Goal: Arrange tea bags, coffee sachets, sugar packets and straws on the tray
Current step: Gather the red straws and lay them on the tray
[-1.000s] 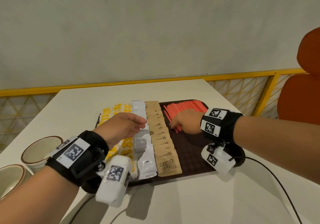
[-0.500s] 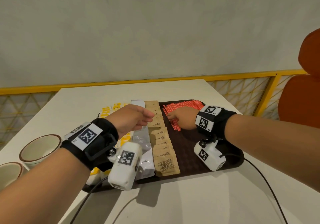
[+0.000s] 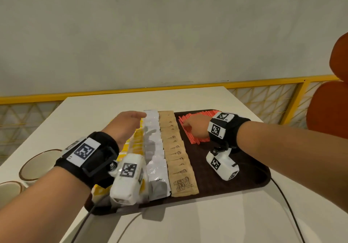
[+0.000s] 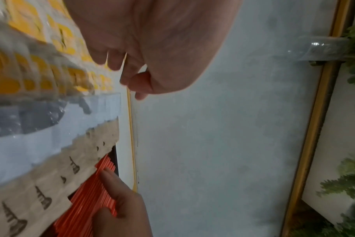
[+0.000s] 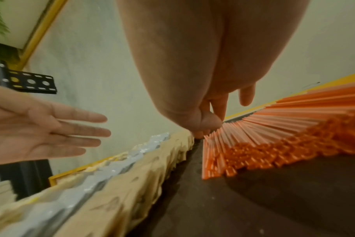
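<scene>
A dark brown tray (image 3: 235,176) holds four rows. From left to right lie yellow tea bags (image 3: 137,144), white coffee sachets (image 3: 154,148), brown sugar packets (image 3: 177,152) and a fan of red straws (image 3: 195,139). My left hand (image 3: 139,116) hovers over the far end of the tea bag row, fingers straight, holding nothing; the right wrist view shows the left hand's palm (image 5: 51,133) spread flat. My right hand (image 3: 190,125) rests on the left edge of the straws (image 5: 274,128), fingertips (image 4: 109,176) touching them.
Two brown-rimmed bowls (image 3: 35,165) (image 3: 9,190) stand at the table's left edge. A yellow railing (image 3: 263,80) runs behind the table, with an orange chair (image 3: 331,107) at the right. Wrist-camera cables (image 3: 290,205) trail over the table's near side.
My left hand has moved forward along the rows, from the middle to the far end near the coffee sachets. My right hand has crept a little farther up the straws.
</scene>
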Action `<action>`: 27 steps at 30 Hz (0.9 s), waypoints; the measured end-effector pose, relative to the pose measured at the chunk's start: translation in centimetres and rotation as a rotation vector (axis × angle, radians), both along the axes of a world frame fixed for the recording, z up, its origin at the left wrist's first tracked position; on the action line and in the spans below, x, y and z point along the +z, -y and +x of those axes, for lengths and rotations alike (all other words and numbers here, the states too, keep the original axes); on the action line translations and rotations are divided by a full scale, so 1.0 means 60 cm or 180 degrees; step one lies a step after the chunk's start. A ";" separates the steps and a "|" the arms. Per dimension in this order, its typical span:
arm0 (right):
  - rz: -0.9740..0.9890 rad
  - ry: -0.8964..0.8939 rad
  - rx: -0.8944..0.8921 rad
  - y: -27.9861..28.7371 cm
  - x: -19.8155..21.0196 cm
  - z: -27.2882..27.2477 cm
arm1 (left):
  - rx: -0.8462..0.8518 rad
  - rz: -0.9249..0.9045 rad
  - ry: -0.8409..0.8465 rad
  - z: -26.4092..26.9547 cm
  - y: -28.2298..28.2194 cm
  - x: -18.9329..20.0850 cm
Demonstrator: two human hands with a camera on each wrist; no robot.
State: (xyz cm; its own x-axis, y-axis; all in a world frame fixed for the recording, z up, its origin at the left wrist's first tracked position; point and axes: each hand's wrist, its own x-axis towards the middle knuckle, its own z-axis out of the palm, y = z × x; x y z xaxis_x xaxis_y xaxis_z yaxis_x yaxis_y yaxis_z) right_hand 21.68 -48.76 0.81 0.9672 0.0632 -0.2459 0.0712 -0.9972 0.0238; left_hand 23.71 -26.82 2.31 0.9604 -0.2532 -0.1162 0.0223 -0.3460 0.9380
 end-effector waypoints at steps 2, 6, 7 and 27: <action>0.0157 0.0143 0.0029 0.005 0.005 -0.012 | 0.0126 0.0014 0.0002 -0.003 -0.023 0.001; 0.0182 -0.0074 0.0225 0.010 0.013 -0.060 | 0.0246 0.0090 -0.0035 -0.016 -0.070 -0.011; 0.0130 -0.0154 0.0317 0.008 0.010 -0.071 | 0.0278 0.0117 -0.0036 -0.020 -0.079 -0.015; -0.0805 -0.0159 0.0909 0.002 -0.015 -0.005 | 0.0236 -0.0217 0.0159 -0.045 -0.092 -0.021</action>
